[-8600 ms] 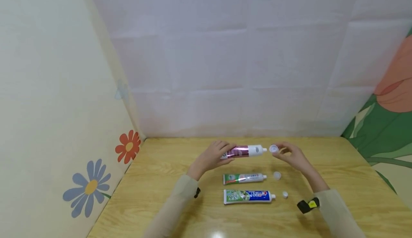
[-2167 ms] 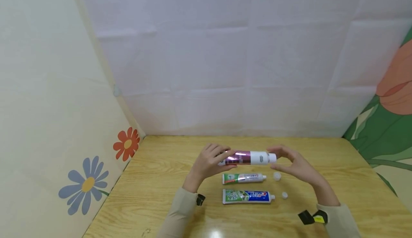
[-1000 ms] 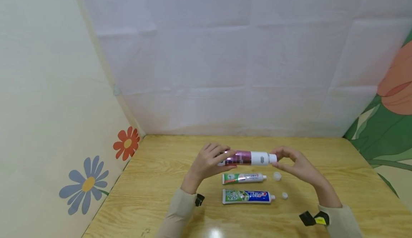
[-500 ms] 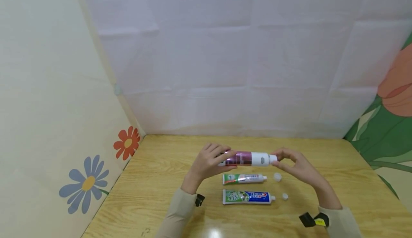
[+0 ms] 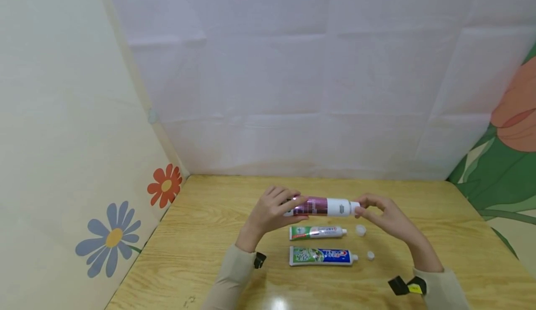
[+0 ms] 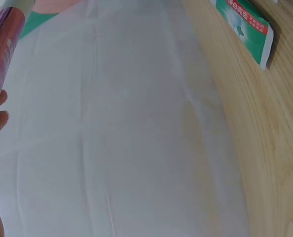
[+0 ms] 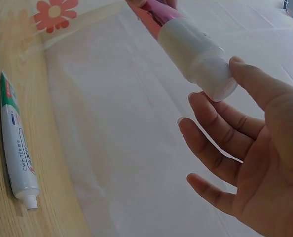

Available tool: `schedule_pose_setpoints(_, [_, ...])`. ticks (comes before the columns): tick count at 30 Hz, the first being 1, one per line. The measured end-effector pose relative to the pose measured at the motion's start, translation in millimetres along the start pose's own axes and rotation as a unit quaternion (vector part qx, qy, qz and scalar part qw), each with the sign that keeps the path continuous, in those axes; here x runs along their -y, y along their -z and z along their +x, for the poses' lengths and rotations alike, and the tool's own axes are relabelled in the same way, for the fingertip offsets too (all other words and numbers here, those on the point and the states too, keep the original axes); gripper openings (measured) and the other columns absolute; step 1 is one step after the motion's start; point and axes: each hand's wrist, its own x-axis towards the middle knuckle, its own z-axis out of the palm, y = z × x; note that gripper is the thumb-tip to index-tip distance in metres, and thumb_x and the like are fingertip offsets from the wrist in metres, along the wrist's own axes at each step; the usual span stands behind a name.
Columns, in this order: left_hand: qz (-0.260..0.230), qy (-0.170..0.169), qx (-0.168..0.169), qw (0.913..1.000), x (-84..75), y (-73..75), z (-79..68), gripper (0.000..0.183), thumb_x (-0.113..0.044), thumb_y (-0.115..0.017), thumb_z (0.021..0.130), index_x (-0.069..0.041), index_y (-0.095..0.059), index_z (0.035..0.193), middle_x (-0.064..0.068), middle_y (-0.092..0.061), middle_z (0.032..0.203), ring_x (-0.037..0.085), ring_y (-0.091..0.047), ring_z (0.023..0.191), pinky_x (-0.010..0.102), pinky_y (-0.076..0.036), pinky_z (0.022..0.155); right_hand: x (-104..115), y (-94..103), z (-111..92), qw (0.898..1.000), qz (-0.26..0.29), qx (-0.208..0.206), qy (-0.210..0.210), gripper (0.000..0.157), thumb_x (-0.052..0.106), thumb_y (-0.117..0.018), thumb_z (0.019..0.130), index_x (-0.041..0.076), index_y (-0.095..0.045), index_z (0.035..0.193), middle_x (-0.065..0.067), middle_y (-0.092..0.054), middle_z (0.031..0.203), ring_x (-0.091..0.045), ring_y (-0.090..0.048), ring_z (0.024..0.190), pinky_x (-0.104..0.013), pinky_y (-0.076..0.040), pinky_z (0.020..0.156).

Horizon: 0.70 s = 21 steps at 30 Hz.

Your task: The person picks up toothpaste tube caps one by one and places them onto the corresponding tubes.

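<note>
Above the table, my left hand (image 5: 268, 212) grips a purple and white toothpaste tube (image 5: 316, 206), held level with its neck to the right. A white cap (image 7: 213, 79) sits on that neck. My right hand (image 5: 385, 217) pinches this cap between thumb and index finger, while its other fingers stay loosely bent, as the right wrist view shows. Nearer on the table lie a green and white toothpaste tube (image 5: 318, 232) and a blue and green toothpaste tube (image 5: 321, 256), nozzles to the right and uncapped. The left palm hides the purple tube's tail end.
A larger white cap (image 5: 360, 230) lies right of the green and white tube, and a smaller white cap (image 5: 370, 255) right of the blue one. Behind the wooden table (image 5: 201, 263) hangs a pale cloth (image 5: 268, 91). A flower-printed panel (image 5: 113, 161) stands at the left.
Earliest, the right hand held the cap apart from the bare nozzle; now the cap is on the tube. Over the last second the right fingers shift slightly around the cap; the tube stays nearly still.
</note>
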Motion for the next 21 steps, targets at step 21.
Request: schedule_pose_setpoints(21, [0.005, -0.002, -0.005, 1.0000, -1.7, -2.3, -0.6, 0.058, -0.051, -0.079, 0.064, -0.019, -0.067, 0.111, -0.002, -0.066, 0.093, 0.012, -0.059, 0.080, 0.024, -0.048, 0.069, 0.7, 0.3, -0.2, 0.999, -0.002, 0.013, 0.034, 0.020, 0.014, -0.048, 0.097, 0.016, -0.066, 0.087, 0.009, -0.063, 0.077, -0.008, -0.055, 0.087, -0.054, -0.039, 0.081])
